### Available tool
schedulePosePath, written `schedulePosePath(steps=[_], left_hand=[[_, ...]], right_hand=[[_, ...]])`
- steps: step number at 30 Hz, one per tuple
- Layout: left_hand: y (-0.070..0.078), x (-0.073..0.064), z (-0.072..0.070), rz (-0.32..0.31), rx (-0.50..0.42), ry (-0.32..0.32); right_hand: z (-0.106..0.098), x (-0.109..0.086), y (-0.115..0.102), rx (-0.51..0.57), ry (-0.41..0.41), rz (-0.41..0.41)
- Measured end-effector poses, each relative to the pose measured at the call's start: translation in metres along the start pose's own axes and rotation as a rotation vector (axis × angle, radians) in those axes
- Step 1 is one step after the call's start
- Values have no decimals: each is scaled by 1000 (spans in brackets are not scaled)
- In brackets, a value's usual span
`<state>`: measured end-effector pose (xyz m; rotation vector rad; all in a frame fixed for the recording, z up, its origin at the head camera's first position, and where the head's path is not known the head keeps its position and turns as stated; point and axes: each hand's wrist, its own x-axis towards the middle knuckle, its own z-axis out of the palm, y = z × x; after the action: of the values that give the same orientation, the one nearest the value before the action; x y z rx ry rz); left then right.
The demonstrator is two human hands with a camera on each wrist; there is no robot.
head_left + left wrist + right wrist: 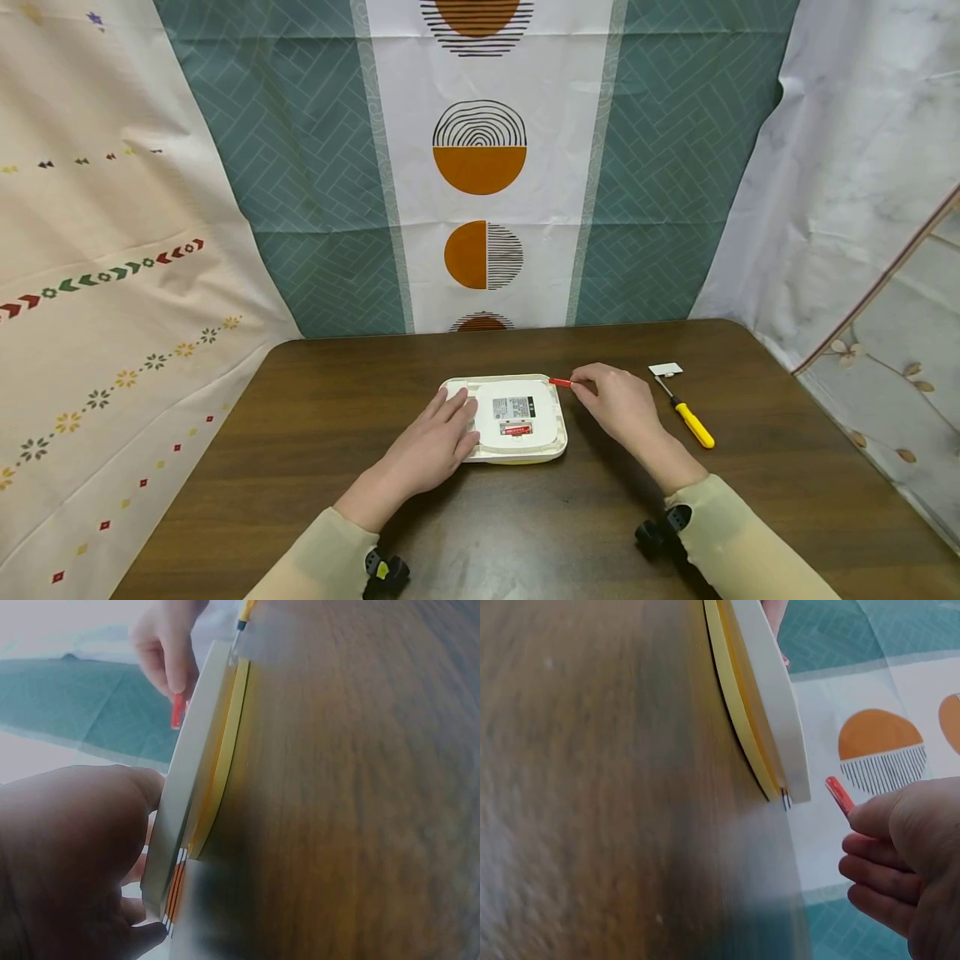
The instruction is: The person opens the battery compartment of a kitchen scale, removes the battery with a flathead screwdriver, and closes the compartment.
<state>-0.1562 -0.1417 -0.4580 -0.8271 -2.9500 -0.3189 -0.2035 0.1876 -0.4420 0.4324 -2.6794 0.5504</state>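
A flat white rectangular device (551,423) with rounded corners lies on the table, a label and a red battery (516,428) showing in its upper face. Its underside is yellow (232,742) in the left wrist view. My left hand (431,440) rests on its left end, fingers spread over the face and edge. Just off the far right corner, my right hand (617,402) pinches a slim red battery (840,795) between thumb and fingertips. The other right fingers (885,877) curl loosely below. The battery's rear end is hidden in the grip.
Right of the right hand lies a screwdriver (693,424) with a yellow handle. A small white cover (665,368) is at its tip. The brown table (510,525) ends at patterned cloths hung behind (322,167) and at both sides.
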Motion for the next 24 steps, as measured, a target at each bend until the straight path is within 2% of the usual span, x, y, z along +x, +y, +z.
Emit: schedulePosePath(steps=[11, 24], left_hand=[[1, 0, -1, -2, -15, 1], [1, -1, -1, -8, -24, 0]], right_hand=[[-6, 2, 24, 1, 88, 149], [-15, 3, 44, -41, 141, 232]])
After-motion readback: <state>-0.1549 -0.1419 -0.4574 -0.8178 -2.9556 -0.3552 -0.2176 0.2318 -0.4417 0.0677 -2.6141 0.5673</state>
